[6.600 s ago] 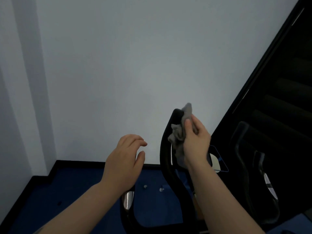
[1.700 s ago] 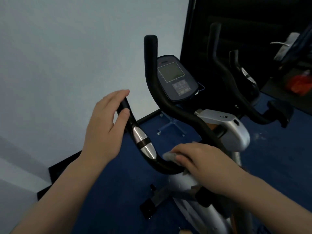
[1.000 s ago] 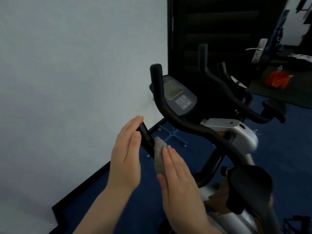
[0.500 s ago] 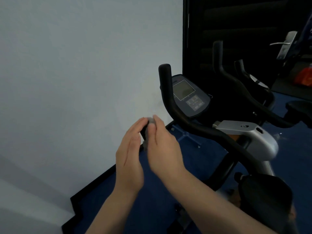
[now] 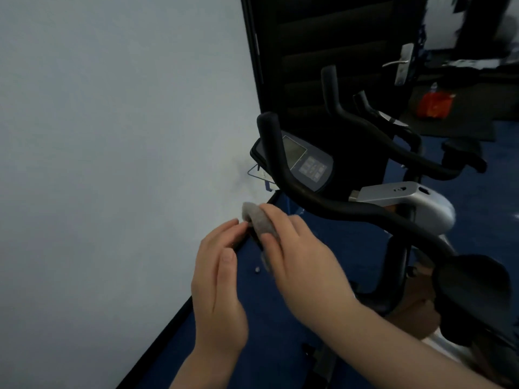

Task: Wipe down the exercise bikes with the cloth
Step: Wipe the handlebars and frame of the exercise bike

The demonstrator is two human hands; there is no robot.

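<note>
A black and silver exercise bike (image 5: 404,200) stands in front of me, its right handlebar (image 5: 283,169) rising at centre beside the blue console (image 5: 306,164). My right hand (image 5: 295,251) holds a grey cloth (image 5: 258,220) wrapped over the tip of the left handlebar, which is almost wholly hidden between my hands. My left hand (image 5: 219,279) is beside it, fingers straight, fingertips touching the grip end. A second bike (image 5: 393,136) stands behind at the right. The black saddle (image 5: 471,290) is at lower right.
A pale wall (image 5: 112,136) runs close on the left, meeting blue floor (image 5: 252,332) at a black skirting. A dark slatted door (image 5: 323,51) stands behind the bikes. An orange object (image 5: 434,103) lies on a dark mat far right.
My right hand has carried the cloth up the left handlebar from its lower bend to the tip. My left hand has stayed at the grip end. The view has shifted slightly.
</note>
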